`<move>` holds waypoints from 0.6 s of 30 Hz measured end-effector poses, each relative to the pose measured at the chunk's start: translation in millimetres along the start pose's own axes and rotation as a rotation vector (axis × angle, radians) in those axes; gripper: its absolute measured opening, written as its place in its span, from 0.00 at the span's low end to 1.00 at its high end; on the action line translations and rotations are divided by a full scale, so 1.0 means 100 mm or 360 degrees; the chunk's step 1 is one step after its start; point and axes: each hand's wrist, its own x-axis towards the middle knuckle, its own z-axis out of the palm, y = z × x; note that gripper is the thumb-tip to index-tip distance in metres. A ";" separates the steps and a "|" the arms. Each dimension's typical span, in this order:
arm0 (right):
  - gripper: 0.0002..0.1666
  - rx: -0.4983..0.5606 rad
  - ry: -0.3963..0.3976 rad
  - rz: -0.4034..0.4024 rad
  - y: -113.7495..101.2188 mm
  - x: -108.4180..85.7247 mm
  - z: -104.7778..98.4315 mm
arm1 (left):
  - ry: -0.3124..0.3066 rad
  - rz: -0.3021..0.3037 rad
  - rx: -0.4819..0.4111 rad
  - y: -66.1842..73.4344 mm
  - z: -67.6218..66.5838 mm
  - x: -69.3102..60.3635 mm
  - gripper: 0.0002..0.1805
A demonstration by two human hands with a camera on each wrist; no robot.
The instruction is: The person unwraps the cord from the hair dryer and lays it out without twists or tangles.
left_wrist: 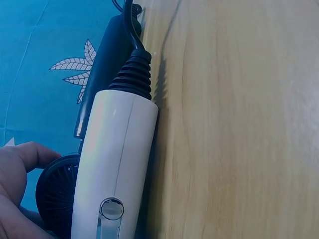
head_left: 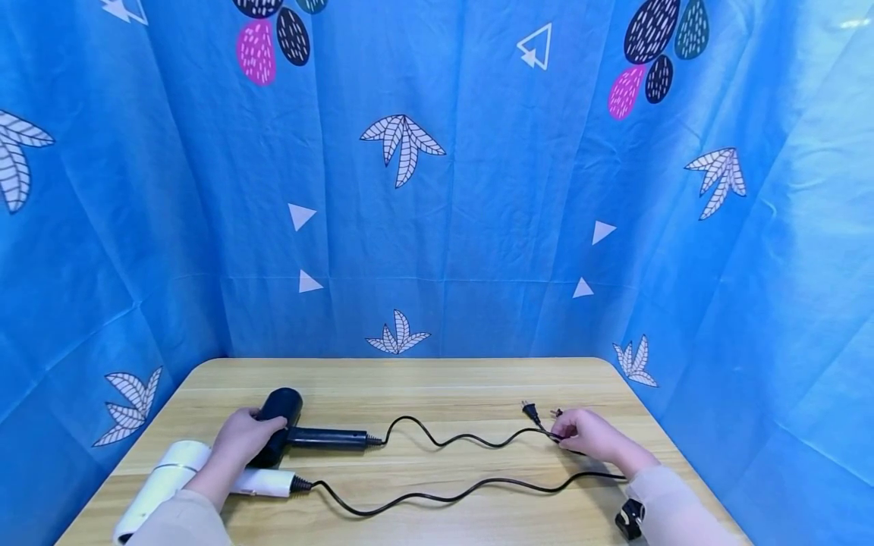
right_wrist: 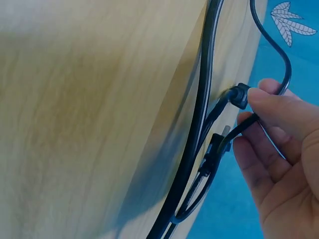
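My left hand (head_left: 242,438) grips the barrel of a black hair dryer (head_left: 328,438), whose handle points right on the wooden table. In front of it lies a white hair dryer (head_left: 160,485), partly covered by my left forearm; in the left wrist view its white handle (left_wrist: 114,144) hides part of the black one (left_wrist: 104,69). At the right, my right hand (head_left: 590,434) pinches a thin black cord (head_left: 471,437) running from the black dryer. A two-pin plug (head_left: 530,412) lies just left of these fingers, and another dark plug (right_wrist: 240,95) shows by the thumb.
The white dryer's cord (head_left: 410,497) waves across the front of the table (head_left: 437,379) and passes under the right forearm. Beside the right sleeve sits a black plug-like object (head_left: 630,519). Blue patterned cloth (head_left: 437,227) hangs behind and along both sides.
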 end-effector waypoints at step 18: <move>0.10 -0.0255 0.0109 -0.0017 0.04 0.01 -0.10 | 0.0015 0.0027 0.0080 -0.02 -0.08 0.00 0.47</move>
